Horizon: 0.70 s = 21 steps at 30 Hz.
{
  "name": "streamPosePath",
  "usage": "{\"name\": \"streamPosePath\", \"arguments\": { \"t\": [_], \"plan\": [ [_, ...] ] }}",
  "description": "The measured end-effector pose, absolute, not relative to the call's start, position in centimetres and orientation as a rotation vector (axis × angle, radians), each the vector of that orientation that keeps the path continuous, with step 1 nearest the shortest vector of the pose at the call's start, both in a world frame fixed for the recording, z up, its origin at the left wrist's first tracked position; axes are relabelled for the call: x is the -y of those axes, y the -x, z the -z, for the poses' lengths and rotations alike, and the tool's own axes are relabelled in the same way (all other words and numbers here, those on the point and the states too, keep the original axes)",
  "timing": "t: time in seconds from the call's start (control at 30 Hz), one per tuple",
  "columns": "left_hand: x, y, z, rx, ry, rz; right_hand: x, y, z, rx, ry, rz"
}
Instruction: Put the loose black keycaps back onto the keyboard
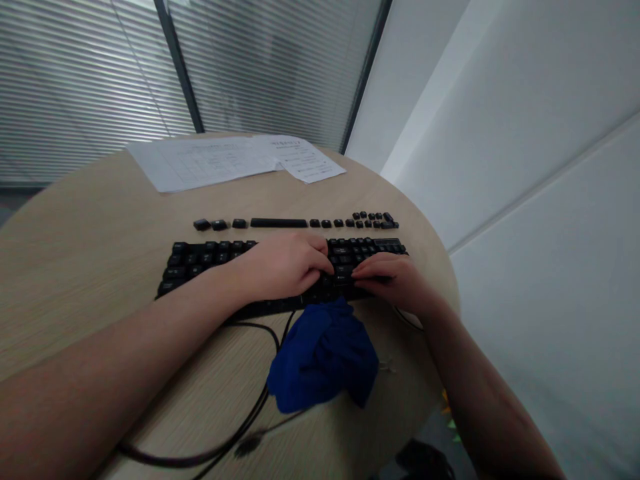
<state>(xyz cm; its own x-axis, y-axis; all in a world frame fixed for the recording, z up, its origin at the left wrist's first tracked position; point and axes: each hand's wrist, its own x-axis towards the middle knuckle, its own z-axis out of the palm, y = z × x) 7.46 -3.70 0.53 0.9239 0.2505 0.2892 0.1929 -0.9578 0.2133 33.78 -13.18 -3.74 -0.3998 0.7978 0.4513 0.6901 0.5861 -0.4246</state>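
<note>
A black keyboard [195,263] lies across the round table, and both my hands rest over it. My left hand [285,263] is on its middle, fingers curled down; what its fingertips hold, if anything, is hidden. My right hand [393,277] is at the right part, thumb and fingers pinched close together near the front edge keys; I cannot make out anything between them. Behind the keyboard runs a row of loose black keycaps with a long space bar [279,223]. A crumpled blue cloth [325,357] lies just in front of the keyboard.
White printed sheets [210,160] lie at the back of the wooden table [90,220]. A black cable [250,417] loops in front on the left, near a thin brush-like item [249,443]. A white wall stands close on the right, window blinds behind.
</note>
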Motion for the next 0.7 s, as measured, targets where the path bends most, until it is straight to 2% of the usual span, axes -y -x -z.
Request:
{"name": "streamPosePath", "arguments": {
  "t": [0.47, 0.7],
  "plan": [
    [3.95, -7.69, -0.35, -0.354, -2.885, -0.369, 13.24, -33.48, 3.72, 2.238, 1.195, -0.06],
    [3.96, -7.67, -0.4, -0.346, -2.878, -0.382, 13.22, -33.55, 3.66, 2.209, 1.32, -0.194]
  ]
}}
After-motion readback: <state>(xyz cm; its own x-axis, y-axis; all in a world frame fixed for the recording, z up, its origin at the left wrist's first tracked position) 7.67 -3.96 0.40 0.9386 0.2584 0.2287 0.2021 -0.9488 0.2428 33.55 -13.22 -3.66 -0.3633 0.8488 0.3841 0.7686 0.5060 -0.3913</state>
